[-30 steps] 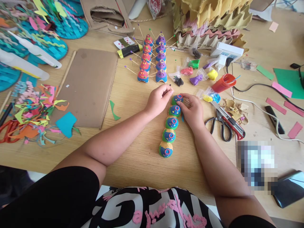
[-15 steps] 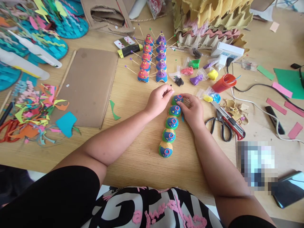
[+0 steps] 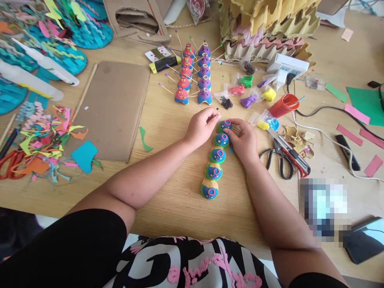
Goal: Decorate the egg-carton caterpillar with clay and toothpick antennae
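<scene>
A strip of painted egg-carton cups (image 3: 217,155) lies lengthwise before me, blue and green with red rings and small dots, its near cups partly bare tan. At its far end, my left hand (image 3: 201,127) pinches a thin stick with a dark ball tip (image 3: 217,109), close to the last cup's left side. My right hand (image 3: 244,140) grips that same cup from the right, thumb on its face. Thin sticks show behind the right fingers; whether they are held or stuck in the cup I cannot tell.
Finished red cups (image 3: 183,82) and purple cups (image 3: 204,82) with sticks stand beyond. Bagged clay (image 3: 248,101), an orange cup (image 3: 280,107), scissors (image 3: 283,164) and a box cutter (image 3: 295,160) lie right. Cardboard (image 3: 111,108) and paper scraps (image 3: 45,144) lie left.
Almost nothing differs. The whole view has shifted very slightly; both hands keep their places at the far cup.
</scene>
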Action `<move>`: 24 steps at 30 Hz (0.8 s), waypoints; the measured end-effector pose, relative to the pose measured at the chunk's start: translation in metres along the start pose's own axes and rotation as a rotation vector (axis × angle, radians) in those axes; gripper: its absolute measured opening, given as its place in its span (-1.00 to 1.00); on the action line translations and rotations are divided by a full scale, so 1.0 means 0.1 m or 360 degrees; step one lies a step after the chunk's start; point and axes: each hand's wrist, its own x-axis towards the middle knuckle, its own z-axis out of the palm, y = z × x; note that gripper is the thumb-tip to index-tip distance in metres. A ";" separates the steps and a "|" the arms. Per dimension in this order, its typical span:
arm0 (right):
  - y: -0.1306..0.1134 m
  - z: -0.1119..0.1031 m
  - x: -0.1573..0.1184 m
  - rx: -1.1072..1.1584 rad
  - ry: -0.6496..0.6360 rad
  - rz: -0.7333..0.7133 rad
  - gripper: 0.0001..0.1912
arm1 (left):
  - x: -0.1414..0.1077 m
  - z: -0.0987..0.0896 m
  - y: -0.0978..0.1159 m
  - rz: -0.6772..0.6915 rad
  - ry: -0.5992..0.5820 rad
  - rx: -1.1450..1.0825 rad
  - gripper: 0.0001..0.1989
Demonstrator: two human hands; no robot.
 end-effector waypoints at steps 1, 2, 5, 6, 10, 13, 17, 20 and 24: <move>0.00 0.00 0.00 -0.0002 0.0002 0.0001 -0.77 | 0.00 0.00 0.00 0.0007 0.0002 -0.0007 -0.86; -0.01 0.00 0.00 -0.0007 0.0004 0.0001 -0.77 | 0.00 0.00 0.00 0.0011 0.0003 -0.0011 -0.87; -0.02 0.00 0.00 -0.0024 0.0002 -0.0004 -0.78 | 0.00 0.00 0.00 -0.0003 -0.0007 0.0003 -0.87; -0.02 0.00 -0.01 -0.0028 0.0000 -0.0005 -0.78 | 0.00 0.00 0.00 -0.0010 -0.0011 0.0013 -0.87; -0.02 0.00 0.00 -0.0029 -0.0002 -0.0006 -0.78 | 0.00 0.00 0.01 -0.0014 -0.0018 0.0031 -0.87; -0.02 0.00 0.00 -0.0031 -0.0002 -0.0011 -0.77 | 0.00 0.00 0.01 -0.0020 -0.0022 0.0032 -0.88; -0.01 0.00 0.00 -0.0042 -0.0004 -0.0002 -0.76 | 0.00 0.00 0.01 -0.0027 -0.0026 0.0036 -0.88; -0.01 0.00 -0.01 -0.0041 0.0006 0.0007 -0.76 | 0.00 -0.01 0.01 -0.0011 -0.0025 0.0041 -0.87; 0.00 0.01 -0.01 -0.0033 0.0002 0.0004 -0.76 | 0.00 -0.01 0.01 0.0000 -0.0031 0.0030 -0.87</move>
